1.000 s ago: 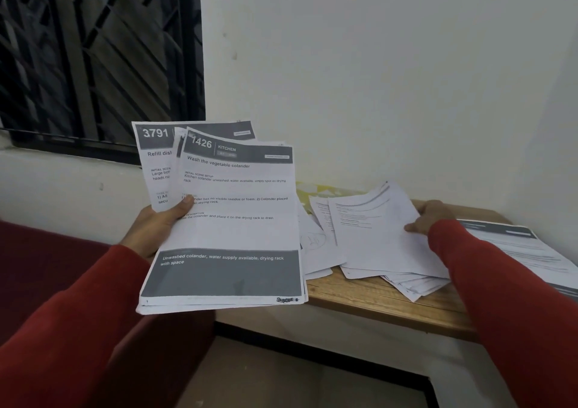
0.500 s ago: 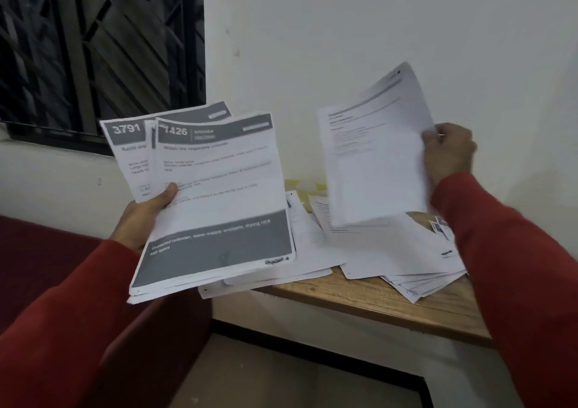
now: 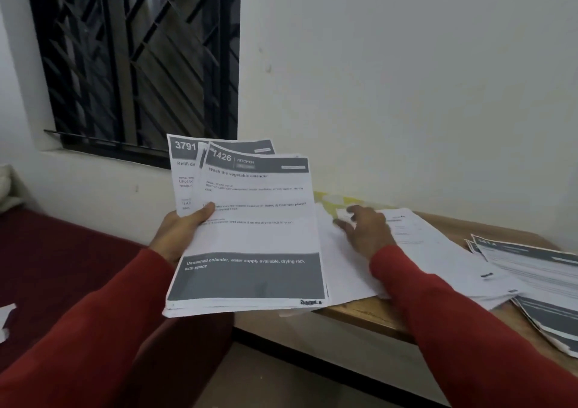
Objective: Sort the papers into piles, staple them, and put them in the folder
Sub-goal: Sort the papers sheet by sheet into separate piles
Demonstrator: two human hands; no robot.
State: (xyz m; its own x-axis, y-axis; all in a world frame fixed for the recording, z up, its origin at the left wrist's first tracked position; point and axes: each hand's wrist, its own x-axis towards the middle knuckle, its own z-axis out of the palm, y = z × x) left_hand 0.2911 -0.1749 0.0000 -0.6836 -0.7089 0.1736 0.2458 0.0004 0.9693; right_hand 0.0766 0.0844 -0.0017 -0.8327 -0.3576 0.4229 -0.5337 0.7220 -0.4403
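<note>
My left hand grips a stack of printed sheets held up in front of me; the top one reads "1426 Kitchen" and a sheet marked "3791" fans out behind it. My right hand lies fingers apart on a loose heap of white papers on the wooden table, holding nothing. A yellow folder peeks out at the wall behind the heap. More sheets with dark headers lie at the table's right end.
A dark red seat is at the left with a scrap of white paper on it. A barred window is above it. The white wall runs directly behind the table.
My right hand held up a sheet half a second ago; that sheet now lies on the table and the hand rests open on the heap. The left-hand stack has shifted right.
</note>
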